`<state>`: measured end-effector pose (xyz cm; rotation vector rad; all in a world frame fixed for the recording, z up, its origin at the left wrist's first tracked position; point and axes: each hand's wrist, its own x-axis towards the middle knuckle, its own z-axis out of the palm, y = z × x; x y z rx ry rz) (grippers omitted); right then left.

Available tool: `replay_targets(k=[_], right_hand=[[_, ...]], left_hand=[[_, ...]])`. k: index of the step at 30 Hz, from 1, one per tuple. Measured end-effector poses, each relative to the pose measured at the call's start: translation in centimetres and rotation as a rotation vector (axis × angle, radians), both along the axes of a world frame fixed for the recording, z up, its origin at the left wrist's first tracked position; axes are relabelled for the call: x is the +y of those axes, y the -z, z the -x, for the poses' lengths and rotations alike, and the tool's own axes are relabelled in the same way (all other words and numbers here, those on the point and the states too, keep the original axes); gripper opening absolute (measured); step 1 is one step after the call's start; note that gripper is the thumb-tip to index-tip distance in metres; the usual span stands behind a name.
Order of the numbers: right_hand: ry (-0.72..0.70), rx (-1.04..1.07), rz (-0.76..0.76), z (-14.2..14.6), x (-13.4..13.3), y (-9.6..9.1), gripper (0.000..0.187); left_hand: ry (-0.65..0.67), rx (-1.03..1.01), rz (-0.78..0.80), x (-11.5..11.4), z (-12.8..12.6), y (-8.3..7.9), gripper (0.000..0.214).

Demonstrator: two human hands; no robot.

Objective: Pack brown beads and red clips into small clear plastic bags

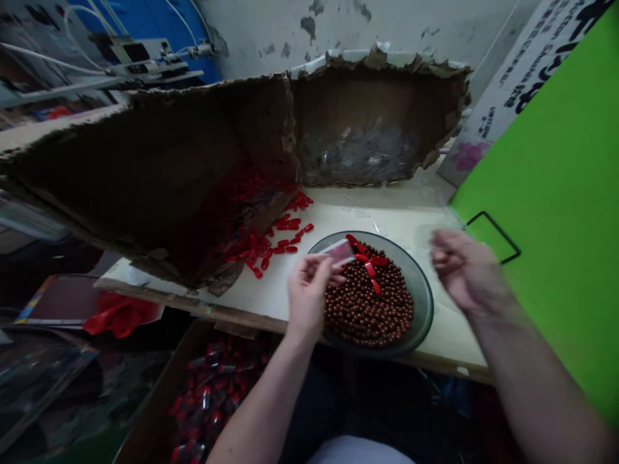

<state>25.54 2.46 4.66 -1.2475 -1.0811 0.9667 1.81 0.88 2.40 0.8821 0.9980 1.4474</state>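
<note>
My left hand point(309, 287) is closed on a small clear packet point(340, 252) with red in it, held over the left rim of a round metal bowl point(422, 283). The bowl is heaped with small brown beads point(370, 303), and a few red plastic pieces point(370, 263) lie on top. My right hand point(461, 267) hovers to the right of the bowl, blurred by motion, fingers loosely curled with nothing visible in them.
Loose red plastic pieces point(275, 241) spill from a torn cardboard box point(159, 167) onto the pale tabletop point(387, 216). A second torn box point(377, 122) holds clear bags. A green panel point(556, 206) stands at right. A carton point(213, 393) of filled packets sits below the table.
</note>
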Motion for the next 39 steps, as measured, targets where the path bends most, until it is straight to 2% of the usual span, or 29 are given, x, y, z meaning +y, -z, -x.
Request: replay_targets(k=[1, 3, 6, 10, 12, 15, 18, 22, 26, 29, 32, 35, 39], right_hand=[[0.084, 0.040, -0.012, -0.9, 0.1, -0.1, 0.020], [0.036, -0.069, 0.039, -1.5, 0.1, 0.0, 0.022], [-0.245, -0.583, 0.062, 0.0, -0.2, 1.1, 0.020], [-0.486, -1.202, -0.082, 3.1, -0.5, 3.4, 0.003], [-0.591, -1.428, -0.109, 4.1, -0.3, 4.4, 0.011], [-0.670, -1.722, -0.128, 4.9, 0.2, 5.2, 0.022], [-0.689, -1.848, -0.146, 5.6, 0.9, 5.4, 0.028], [-0.805, -1.785, -0.208, 6.9, 1.2, 5.3, 0.026], [-0.909, -1.459, -0.205, 7.8, 1.3, 5.6, 0.019], [-0.873, -1.139, -0.115, 7.5, 1.5, 5.8, 0.016], [-0.810, -0.787, 0.049, 6.7, 1.4, 5.9, 0.015], [-0.769, -0.467, 0.189, 5.9, 0.9, 5.6, 0.022], [-0.728, -0.219, 0.245, 5.2, 0.1, 4.9, 0.027]], left_hand=[[-0.066, 0.006, -0.010, 0.2, 0.9, 0.2, 0.022], [-0.151, 0.031, -0.036, 0.8, 2.4, 0.7, 0.023], [-0.232, 0.094, -0.091, 1.6, 3.0, 1.6, 0.024], [-0.274, 0.137, -0.091, 2.2, 1.6, 2.6, 0.022], [-0.268, 0.149, -0.074, 2.2, 0.9, 3.0, 0.020], [-0.262, 0.191, -0.066, 2.1, 0.5, 3.3, 0.017], [-0.259, 0.229, -0.080, 2.0, 0.6, 3.5, 0.016], [-0.239, 0.227, -0.075, 2.1, 0.8, 3.6, 0.016], [-0.226, 0.212, -0.069, 2.1, 0.8, 3.7, 0.016], [-0.223, 0.208, -0.065, 2.2, 0.9, 3.8, 0.018], [-0.224, 0.199, -0.063, 2.3, 1.0, 3.8, 0.018], [-0.237, 0.180, -0.053, 2.4, 1.0, 4.0, 0.019], [-0.230, 0.162, -0.046, 2.4, 0.9, 4.1, 0.021]])
